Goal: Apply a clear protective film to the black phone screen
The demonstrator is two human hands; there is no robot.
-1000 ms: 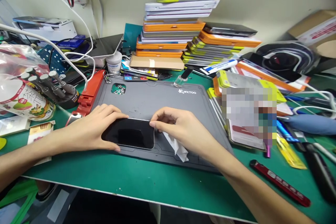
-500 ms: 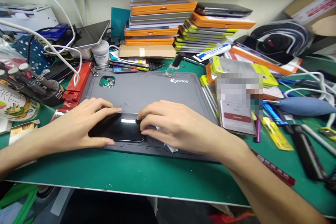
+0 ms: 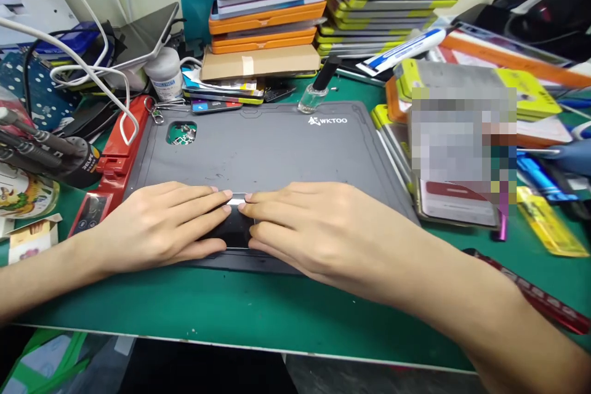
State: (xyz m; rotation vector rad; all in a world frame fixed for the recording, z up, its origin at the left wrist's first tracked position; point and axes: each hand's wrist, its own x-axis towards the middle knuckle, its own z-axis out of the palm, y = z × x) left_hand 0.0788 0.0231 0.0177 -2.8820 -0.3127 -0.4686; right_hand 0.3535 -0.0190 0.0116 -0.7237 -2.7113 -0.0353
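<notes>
A phone (image 3: 236,228) lies flat on the dark grey mat, its glossy black screen facing up. My left hand (image 3: 161,225) covers its left part. The fingers stretch across the screen to the far edge and the thumb lies along the near edge. Over the right end is my right hand (image 3: 307,228), its fingertips on the screen and edges, its thumb hidden. Both hands hold the phone between them, with a narrow strip of screen showing between the fingertips. The mat (image 3: 258,154) bears a WKTOO logo and has a cutout with small metal parts (image 3: 183,133).
A glass bottle with a black cap (image 3: 314,98) stands on the mat's far edge. Stacked orange boxes (image 3: 268,40) rise behind. At left are a red device (image 3: 115,160) and a screwdriver holder (image 3: 83,163); at right, a partly blurred-out phone (image 3: 457,203) and a yellow packet (image 3: 551,221).
My left hand has slid right over the screen, its fingers now flatter and closer together. My right hand has come down further over the phone's right end. The view has tilted down.
</notes>
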